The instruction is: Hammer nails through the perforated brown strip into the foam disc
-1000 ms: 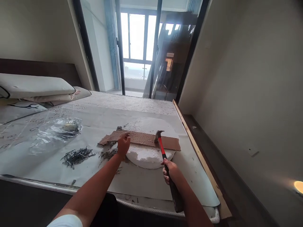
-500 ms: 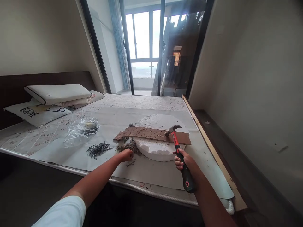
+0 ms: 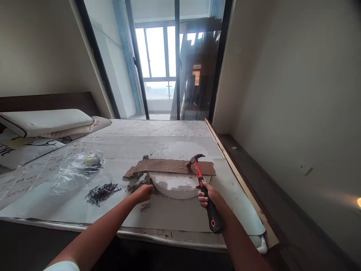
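My right hand point(image 3: 208, 195) is wrapped round the black grip of a claw hammer point(image 3: 199, 172) with a red neck. The hammer's head is over the right part of a brown board point(image 3: 166, 165), close to a short row of pale nail heads; whether it touches them I cannot tell. Many small holes or dots cover the board, which lies across a round white slab point(image 3: 175, 186). My left hand point(image 3: 144, 192) is closed at the slab's near left edge, beside grey rubble point(image 3: 143, 180). What its fingers hold, if anything, is hidden. A few loose nails point(image 3: 145, 207) lie just below it.
A heap of dark nails point(image 3: 103, 192) and a clear plastic bag point(image 3: 80, 167) lie to the left on the sheet-covered mattress point(image 3: 118, 146). Pillows point(image 3: 50, 122) rest at the far left. A wooden rail point(image 3: 237, 173) runs along the right edge, near the wall.
The view has swung right and slightly up, so things appear farther left and lower. My left hand has moved slightly forward from the loose nails. The hammer stays over the board.
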Tool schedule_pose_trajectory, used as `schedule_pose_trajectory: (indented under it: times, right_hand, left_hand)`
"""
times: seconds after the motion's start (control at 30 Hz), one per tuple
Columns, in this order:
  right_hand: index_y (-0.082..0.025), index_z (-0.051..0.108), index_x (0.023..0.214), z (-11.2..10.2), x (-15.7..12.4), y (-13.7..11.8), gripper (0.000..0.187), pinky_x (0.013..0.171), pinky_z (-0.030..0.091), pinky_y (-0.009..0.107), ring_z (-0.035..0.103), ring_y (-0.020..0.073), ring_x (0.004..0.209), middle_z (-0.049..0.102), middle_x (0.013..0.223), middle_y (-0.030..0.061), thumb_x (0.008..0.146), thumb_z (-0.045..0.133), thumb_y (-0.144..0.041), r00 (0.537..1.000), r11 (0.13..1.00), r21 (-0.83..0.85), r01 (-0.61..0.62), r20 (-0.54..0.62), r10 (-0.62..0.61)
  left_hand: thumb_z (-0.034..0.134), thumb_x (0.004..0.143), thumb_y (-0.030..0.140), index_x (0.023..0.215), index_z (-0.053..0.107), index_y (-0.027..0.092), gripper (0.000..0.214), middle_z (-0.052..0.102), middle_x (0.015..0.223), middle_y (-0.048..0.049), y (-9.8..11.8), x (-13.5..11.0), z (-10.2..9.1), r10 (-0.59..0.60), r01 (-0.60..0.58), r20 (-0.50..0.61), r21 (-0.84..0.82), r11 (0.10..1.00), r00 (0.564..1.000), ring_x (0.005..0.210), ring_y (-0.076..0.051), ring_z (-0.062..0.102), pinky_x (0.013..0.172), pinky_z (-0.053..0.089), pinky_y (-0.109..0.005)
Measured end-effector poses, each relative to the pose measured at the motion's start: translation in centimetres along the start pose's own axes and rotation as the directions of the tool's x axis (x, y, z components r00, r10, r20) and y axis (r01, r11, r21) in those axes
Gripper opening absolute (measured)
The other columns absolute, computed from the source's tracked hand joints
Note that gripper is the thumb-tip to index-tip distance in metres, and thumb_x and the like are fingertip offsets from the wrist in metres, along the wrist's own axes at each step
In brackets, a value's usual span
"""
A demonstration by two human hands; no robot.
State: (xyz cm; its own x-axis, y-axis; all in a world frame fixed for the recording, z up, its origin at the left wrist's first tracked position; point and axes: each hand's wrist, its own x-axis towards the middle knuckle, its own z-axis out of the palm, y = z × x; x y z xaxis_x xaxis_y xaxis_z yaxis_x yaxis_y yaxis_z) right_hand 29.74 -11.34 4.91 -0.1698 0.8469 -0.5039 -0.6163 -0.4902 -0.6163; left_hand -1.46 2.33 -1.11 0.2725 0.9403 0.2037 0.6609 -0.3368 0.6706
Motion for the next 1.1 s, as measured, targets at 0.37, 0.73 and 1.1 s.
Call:
schedule_pose_trajectory:
  times: [0.37,0.73,1.1]
  right_hand:
    - [-0.019,0.040,0.083,2.1,-0.8,-0.3,0.026,0.030,0.024,0.016,0.031,0.0044,0.026,0.036,0.042,-0.0101,0.093,0.028,-0.040,0.994,0.982,-0.183,0.052,-0.085,-0.069]
    - [-0.020,0.042,0.087,0.7,-0.9,-1.0,0.039,0.026,0.028,0.018,0.034,0.0063,0.025,0.038,0.041,-0.0124,0.076,0.050,-0.057,0.963,0.942,-0.256,0.215,-0.107,-0.249]
    - [-0.020,0.043,0.086,0.1,-0.1,-0.8,0.046,0.023,0.028,0.019,0.033,0.0065,0.024,0.038,0.040,-0.0126,0.071,0.051,-0.062,0.959,0.929,-0.295,0.222,-0.104,-0.262]
  left_hand:
    - [0.057,0.062,0.028,0.067,0.055,0.016,0.013,0.055,0.064,0.0002,11.7,4.9,3.2,0.079,-0.011,0.139,-0.432,0.902,0.987,0.058,-0.011,0.048,0.054,0.038,-0.022]
    - [0.058,0.065,0.024,0.082,0.058,0.020,0.018,0.058,0.060,0.0045,13.9,10.1,11.0,0.031,-0.107,-0.203,-0.375,0.921,0.979,0.058,-0.011,0.055,0.059,0.041,-0.023]
    - [0.059,0.067,0.022,0.085,0.060,0.022,0.017,0.062,0.062,0.0034,12.6,11.3,13.6,0.023,-0.081,-0.218,-0.260,0.962,0.976,0.063,-0.013,0.059,0.060,0.041,-0.023]
